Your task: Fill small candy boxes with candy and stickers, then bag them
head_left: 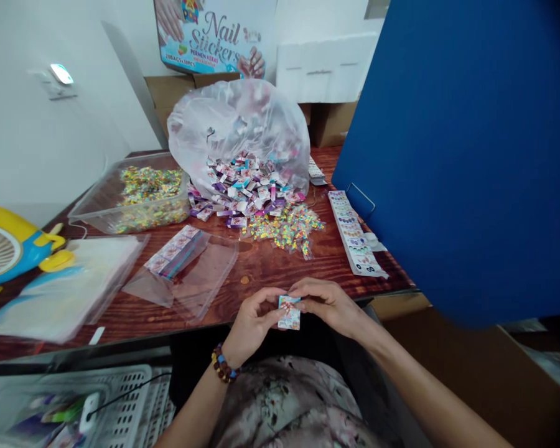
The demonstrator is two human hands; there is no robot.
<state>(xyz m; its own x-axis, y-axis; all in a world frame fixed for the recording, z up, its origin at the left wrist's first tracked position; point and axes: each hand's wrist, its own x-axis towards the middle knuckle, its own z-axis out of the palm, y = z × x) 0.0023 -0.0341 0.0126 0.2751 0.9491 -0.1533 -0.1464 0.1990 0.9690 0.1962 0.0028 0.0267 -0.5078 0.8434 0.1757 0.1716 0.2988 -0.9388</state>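
gripping a small printed sticker packet, left hand, right hand, fingers pinched

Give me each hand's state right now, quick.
Left hand: closed, holding the small nail sticker packet.
Right hand: closed, holding the same packet.

Both forearms reach in from the near edge, the right angled wider, as the left hand and right hand meet at centre, backs up. Their fingertips pinch inward, nearly touching. A beaded bracelet (dark beads, a flash of blue) circles the left wrist.
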